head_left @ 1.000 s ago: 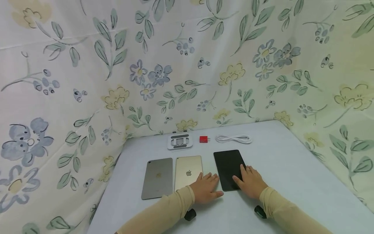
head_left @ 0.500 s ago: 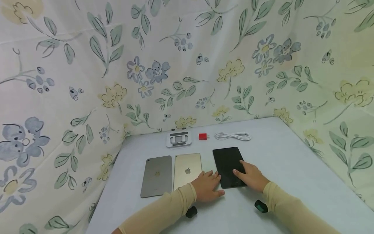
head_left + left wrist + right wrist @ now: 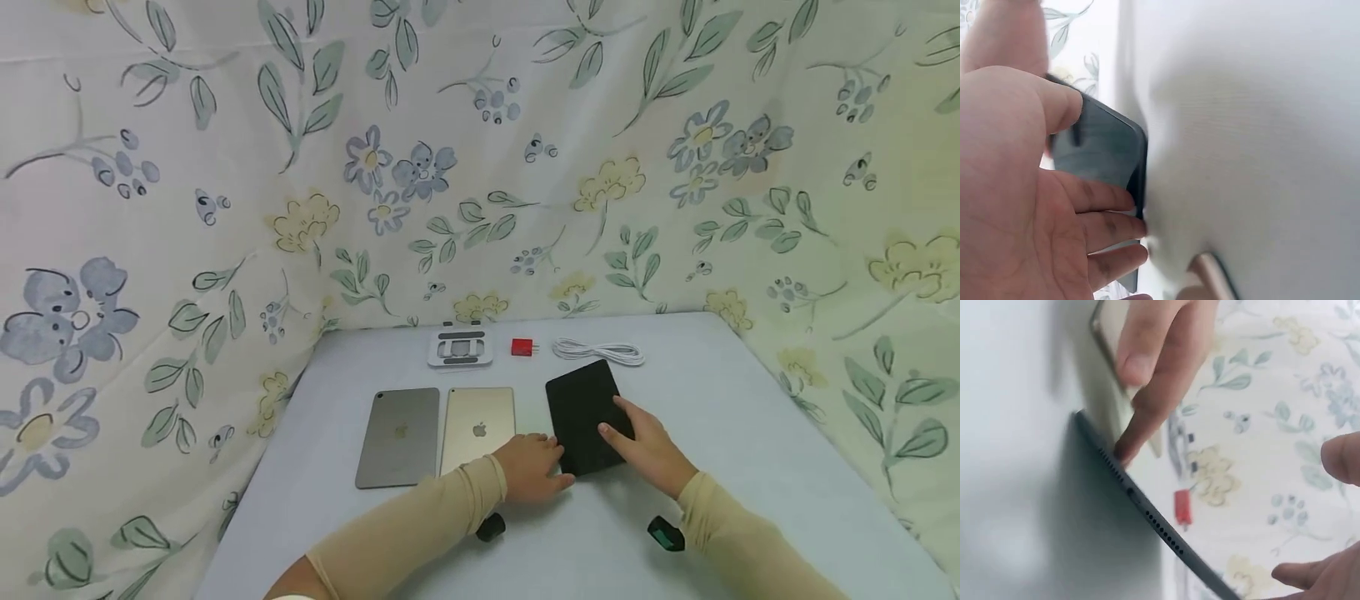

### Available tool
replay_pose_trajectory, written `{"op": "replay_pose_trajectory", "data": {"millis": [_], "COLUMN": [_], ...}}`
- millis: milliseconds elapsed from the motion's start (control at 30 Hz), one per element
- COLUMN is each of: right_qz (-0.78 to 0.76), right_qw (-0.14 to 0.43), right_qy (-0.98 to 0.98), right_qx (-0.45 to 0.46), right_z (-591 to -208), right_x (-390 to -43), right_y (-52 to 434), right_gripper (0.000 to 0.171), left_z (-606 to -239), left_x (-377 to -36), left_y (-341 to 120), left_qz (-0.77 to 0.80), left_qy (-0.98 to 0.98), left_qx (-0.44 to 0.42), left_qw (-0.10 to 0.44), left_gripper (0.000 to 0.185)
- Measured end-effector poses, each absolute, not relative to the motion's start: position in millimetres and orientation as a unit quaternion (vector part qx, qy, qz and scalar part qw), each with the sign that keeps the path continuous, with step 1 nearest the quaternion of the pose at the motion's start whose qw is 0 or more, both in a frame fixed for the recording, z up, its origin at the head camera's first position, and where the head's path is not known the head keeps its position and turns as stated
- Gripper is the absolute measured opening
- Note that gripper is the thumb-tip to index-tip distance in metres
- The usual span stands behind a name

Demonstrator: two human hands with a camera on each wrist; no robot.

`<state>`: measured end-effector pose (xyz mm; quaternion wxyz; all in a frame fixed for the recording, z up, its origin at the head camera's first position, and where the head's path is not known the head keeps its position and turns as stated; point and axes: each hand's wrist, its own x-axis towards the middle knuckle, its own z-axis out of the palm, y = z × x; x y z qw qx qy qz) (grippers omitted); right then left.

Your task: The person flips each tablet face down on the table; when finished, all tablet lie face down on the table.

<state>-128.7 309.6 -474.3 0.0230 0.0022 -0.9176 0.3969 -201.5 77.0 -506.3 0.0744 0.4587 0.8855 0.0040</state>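
Observation:
The black tablet [image 3: 583, 408] lies screen up before both hands, its right side raised off the table. My right hand [image 3: 651, 448] grips that right edge, thumb over the screen and fingers at the far side. With mostly straight fingers, my left hand [image 3: 531, 468] touches the lower left edge, which stays down on the cloth. In the left wrist view the tablet [image 3: 1107, 147] is seen past the left palm. The right wrist view shows its port edge [image 3: 1147, 509] tilted, with the left fingertips against the low side.
A gold tablet [image 3: 478, 421] and a grey tablet [image 3: 397, 437] lie back up on the left. Behind them are a white stand [image 3: 461, 348], a red charger plug [image 3: 522, 347] and a coiled white cable [image 3: 598, 352]. A floral curtain [image 3: 420, 275] hangs behind the table.
The right hand has taken hold of the black tablet's right edge and raised it, so the tablet is now tilted. The left hand has stayed by its left edge.

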Motion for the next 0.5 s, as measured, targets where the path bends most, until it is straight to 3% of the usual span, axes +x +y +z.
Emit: {"op": "replay_pose_trajectory", "data": {"millis": [300,500], "right_qz": [0.422,0.446], "right_qw": [0.063,0.054], "right_qy": [-0.902,-0.888], "right_qx": [0.072,0.097], "right_z": [-452.9,-456.3], "right_x": [-123.6,-118.5], "right_y": [288.2,273.4], "right_gripper": [0.079,0.081], "left_z": [-504.7,-502.3], "left_x": [-206.6,-202.0], "left_y": [94.3,94.4], "left_qz": [0.121,0.221], "left_qy": [0.871,0.865], "left_qx": [0.459,0.440], "left_qw": [0.126,0.095], "left_gripper": [0.044,0.059]}}
